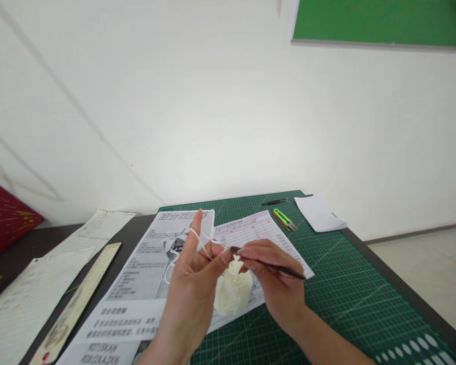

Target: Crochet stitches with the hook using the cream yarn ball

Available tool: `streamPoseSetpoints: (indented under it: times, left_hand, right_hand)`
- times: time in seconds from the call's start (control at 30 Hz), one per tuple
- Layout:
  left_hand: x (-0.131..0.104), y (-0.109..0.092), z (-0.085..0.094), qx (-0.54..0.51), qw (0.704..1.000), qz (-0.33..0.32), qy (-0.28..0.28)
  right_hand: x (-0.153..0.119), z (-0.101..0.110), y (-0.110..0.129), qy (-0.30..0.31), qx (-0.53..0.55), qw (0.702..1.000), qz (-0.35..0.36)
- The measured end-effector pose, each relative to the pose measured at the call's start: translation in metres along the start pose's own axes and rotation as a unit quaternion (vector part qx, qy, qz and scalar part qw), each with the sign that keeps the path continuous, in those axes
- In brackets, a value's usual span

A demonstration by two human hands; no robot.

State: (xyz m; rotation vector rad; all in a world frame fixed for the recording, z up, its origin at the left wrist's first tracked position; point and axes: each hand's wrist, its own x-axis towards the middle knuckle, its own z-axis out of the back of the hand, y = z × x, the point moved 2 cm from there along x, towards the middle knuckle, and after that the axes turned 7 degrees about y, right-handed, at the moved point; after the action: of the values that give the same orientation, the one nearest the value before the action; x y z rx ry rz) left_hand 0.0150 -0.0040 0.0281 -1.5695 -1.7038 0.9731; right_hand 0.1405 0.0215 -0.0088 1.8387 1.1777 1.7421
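My left hand holds its index finger raised, with a strand of white yarn looped over it. Its thumb pinches the yarn against the other fingers. In my right hand is a dark-handled crochet hook, gripped like a pen, its front end meeting the yarn at my left fingertips. Any stitches there are too small to make out. Just below and behind both hands rests a cream yarn ball, partly hidden by them. More yarn trails loosely behind the left hand.
A green cutting mat covers much of the dark table. Printed sheets lie under and left of my hands, beside a ruler. Green thread snips, a thin dark tool and white paper lie at the back right.
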Motion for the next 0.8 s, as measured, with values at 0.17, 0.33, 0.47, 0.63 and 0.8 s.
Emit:
streamPoseSetpoints:
  times: [0.17,0.33,0.47,0.63,0.8]
  left_hand:
    - [-0.004,0.000,-0.001,0.072,0.996,-0.045,-0.010]
    - [-0.007,-0.001,-0.002,0.142,0.989,-0.033,-0.012]
    - [-0.010,-0.003,-0.003,0.159,0.987,-0.033,-0.010]
    - [-0.012,-0.005,-0.006,0.153,0.988,-0.004,0.001]
    - [-0.013,-0.007,-0.007,0.152,0.988,0.014,0.020]
  right_hand:
    - [0.003,-0.004,-0.016,-0.035,0.273,0.940,-0.201]
    - [0.006,-0.003,-0.016,-0.038,0.342,0.901,-0.264]
    - [0.009,-0.001,-0.012,-0.039,0.336,0.904,-0.263]
    - [0.012,0.004,-0.008,-0.037,0.314,0.918,-0.239]
    - [0.014,0.007,-0.007,-0.021,0.309,0.923,-0.229]
